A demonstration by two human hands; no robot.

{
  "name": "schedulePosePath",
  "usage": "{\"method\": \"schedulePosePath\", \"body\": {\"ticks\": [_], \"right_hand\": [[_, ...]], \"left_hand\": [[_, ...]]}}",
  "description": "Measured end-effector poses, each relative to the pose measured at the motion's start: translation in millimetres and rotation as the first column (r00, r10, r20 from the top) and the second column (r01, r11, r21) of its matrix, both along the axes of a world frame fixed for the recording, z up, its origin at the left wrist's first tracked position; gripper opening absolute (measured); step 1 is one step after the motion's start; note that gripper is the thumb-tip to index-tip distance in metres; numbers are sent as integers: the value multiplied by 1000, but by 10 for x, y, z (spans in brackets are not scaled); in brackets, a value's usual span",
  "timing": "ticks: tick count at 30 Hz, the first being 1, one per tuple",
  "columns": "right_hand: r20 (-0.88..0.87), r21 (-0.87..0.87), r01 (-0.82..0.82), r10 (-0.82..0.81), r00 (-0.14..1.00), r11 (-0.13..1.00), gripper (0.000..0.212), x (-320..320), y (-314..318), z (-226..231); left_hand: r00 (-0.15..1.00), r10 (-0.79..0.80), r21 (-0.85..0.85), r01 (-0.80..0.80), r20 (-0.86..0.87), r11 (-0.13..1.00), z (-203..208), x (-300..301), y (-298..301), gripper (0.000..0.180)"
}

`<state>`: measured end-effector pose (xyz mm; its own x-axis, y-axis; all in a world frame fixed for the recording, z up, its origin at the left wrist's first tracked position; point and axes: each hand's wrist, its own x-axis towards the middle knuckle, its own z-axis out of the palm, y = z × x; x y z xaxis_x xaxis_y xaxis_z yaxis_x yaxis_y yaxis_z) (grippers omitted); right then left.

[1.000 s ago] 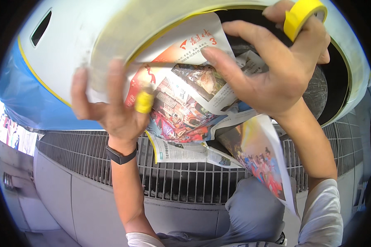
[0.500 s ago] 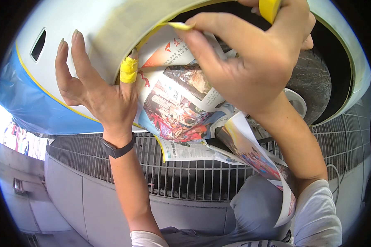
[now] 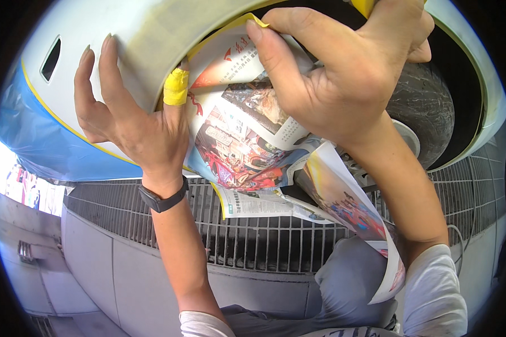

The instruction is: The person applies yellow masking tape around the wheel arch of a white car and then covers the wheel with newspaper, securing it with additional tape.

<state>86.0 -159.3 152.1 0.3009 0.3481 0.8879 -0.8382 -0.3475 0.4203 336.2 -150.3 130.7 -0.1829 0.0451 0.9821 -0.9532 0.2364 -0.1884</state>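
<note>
Nearest, at the bottom of the frame, the person's grey-trousered knee shows above a metal floor grating, with both forearms rising from there toward the top of the frame.

The newspaper sits at the centre, just above the wrists, its long axis slanting from the upper middle down to the lower right, where a loose sheet hangs past the right forearm. It is printed in red, blue and black pictures with blocks of text, and a yellow-edged corner pokes up at top centre.

The left hand lies open and flat, fingers spread, pressing the paper's left edge against the white car body; one finger wears a wrap of yellow tape, and a dark watch circles the wrist. The right hand is curled, thumb and fingers pinching the paper's top edge beside a strip of beige masking tape. The right hand is the nearer one to that corner.

Beyond, a dark tyre fills the wheel arch at the upper right, and blue film covers the body at the left.
</note>
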Motion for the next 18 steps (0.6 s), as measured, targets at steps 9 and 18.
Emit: {"method": "schedulePosePath", "body": {"ticks": [9, 18], "right_hand": [[-42, -162, 12, -19, 999, 987, 17, -123, -209, 19], [63, -253, 109, -96, 993, 961, 16, -27, -126, 109]], "left_hand": [[980, -67, -71, 82, 185, 994, 221, -106, -11, 69], [946, -91, -89, 124, 312, 988, 386, -186, 21, 64]]}}
